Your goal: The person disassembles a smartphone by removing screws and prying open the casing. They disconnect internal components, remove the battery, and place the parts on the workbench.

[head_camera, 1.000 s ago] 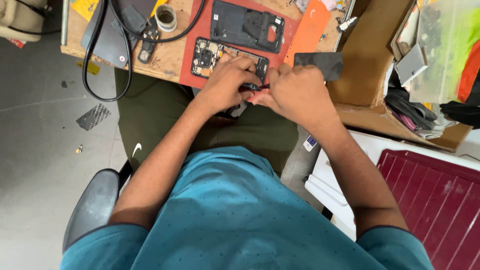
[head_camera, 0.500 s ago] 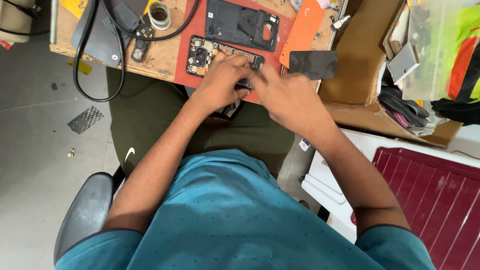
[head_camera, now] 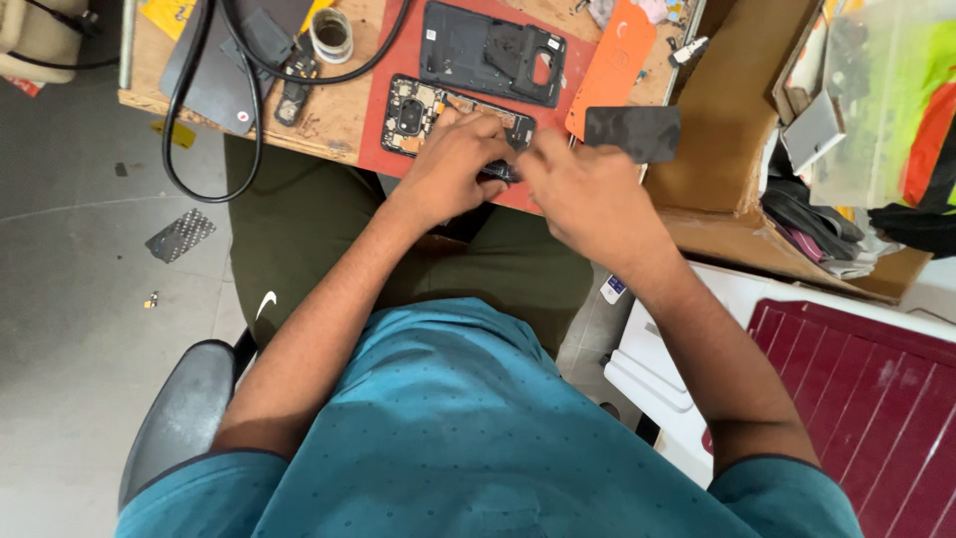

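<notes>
An opened phone body with bare circuit parts lies on a red mat at the near edge of a wooden bench. My left hand rests on its lower half, fingers curled over it. My right hand meets it from the right, fingertips pinched together at the phone's lower end; what they pinch is hidden. The phone's black back cover lies just beyond, on the same mat.
An orange card and a dark flat panel lie to the right. A black cable, a tape roll and a dark tablet sit left. A cardboard box and maroon surface stand right.
The view has shifted slightly. Both hands stay on the opened phone, with my right hand edging a little lower and to the right.
</notes>
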